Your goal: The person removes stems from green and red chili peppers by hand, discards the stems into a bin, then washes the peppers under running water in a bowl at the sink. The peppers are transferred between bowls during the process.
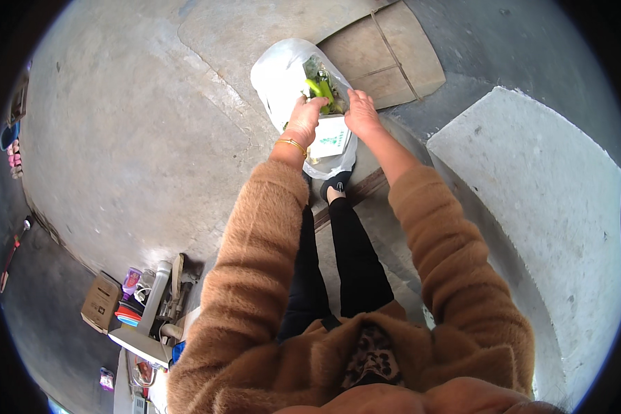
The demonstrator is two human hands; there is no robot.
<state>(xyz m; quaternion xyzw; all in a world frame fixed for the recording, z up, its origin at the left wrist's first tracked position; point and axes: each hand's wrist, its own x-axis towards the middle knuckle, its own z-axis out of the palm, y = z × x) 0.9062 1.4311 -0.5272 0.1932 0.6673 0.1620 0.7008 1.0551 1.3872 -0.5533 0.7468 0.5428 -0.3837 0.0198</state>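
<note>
A white translucent plastic bag (277, 72) lies wide on the concrete floor before my feet, its mouth spread. Inside are green peppers (325, 91), dark leafy greens (312, 66) and a white box or packet (330, 137) with a green print. My left hand (305, 118), wearing a gold bracelet (292, 144), is over the bag's left side, thumb beside the peppers; whether its fingers grip anything is hidden. On the other side my right hand (362, 109) holds the bag's right edge between thumb and fingers.
Flattened cardboard (383, 57) tied with cord lies beyond the bag. A pale raised slab (538, 171) stands at right. Far left below, a cardboard box (101, 302), a purple bottle (131, 282) and a grey pipe (154, 297) crowd together. My black shoe (337, 182) is right by the bag.
</note>
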